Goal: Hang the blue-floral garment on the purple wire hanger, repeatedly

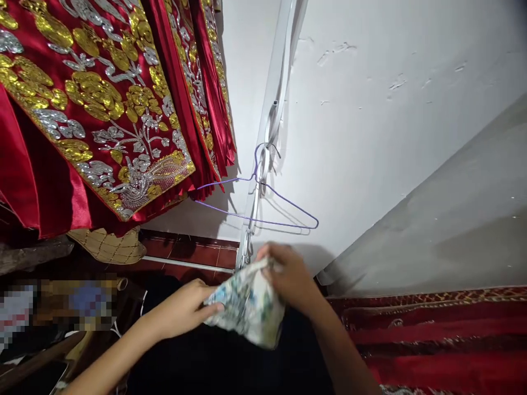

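Note:
A white cloth (pixel 249 307) with a blue and green print is bunched between my two hands, low in the middle. My left hand (pixel 190 308) grips its left edge, thumb on top. At its upper right corner, the fingers of my right hand (pixel 288 277) are closed on the fabric. How the cloth is folded, and what kind of piece it is, I cannot make out. Above both hands hangs a thin purple clothes hanger (pixel 288 224), bare, hooked at a white upright pole (pixel 269 93) by the wall.
Red satin cloths with gold and silver sequins (pixel 94 96) hang at the upper left. A tan woven hat-like item (pixel 109 244) is below them. The white wall (pixel 370 120) has peeling paint. Red fabric (pixel 436 334) lies at the lower right, below a grey sheet (pixel 461 214).

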Action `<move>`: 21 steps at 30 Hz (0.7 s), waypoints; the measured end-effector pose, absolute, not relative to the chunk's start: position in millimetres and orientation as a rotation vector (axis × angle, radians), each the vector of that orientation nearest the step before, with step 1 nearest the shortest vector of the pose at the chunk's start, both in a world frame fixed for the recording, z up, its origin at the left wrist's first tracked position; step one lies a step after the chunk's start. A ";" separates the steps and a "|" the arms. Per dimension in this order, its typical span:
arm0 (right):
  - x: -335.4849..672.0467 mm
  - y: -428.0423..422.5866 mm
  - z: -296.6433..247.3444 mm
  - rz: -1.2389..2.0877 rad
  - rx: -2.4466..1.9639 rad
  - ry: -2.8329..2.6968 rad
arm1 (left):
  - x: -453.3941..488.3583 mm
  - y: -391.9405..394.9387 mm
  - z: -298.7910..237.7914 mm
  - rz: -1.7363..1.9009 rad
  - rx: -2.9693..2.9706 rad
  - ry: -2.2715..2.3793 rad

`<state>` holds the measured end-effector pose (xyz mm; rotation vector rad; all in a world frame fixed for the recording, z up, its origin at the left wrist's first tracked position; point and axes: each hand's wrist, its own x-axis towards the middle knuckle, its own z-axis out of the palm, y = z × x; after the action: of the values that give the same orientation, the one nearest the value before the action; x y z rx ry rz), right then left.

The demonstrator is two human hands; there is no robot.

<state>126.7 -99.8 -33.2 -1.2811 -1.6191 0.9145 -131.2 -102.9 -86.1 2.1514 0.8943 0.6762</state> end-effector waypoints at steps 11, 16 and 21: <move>155.4 -28.1 -79.4 0.516 -1.397 -1.530 | -198.6 -55.7 -51.1 0.522 2.275 1.385; 180.0 -70.0 -52.8 0.480 -1.449 -1.725 | -204.2 -27.7 -39.1 0.966 2.132 1.304; 169.0 -95.2 -38.5 0.591 -1.370 -1.669 | -168.9 -14.9 -12.6 1.126 2.168 1.308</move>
<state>169.0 -95.2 -38.5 -1.3701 -1.6691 0.5908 -168.9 -14.9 -12.6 2.1678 1.3080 1.1261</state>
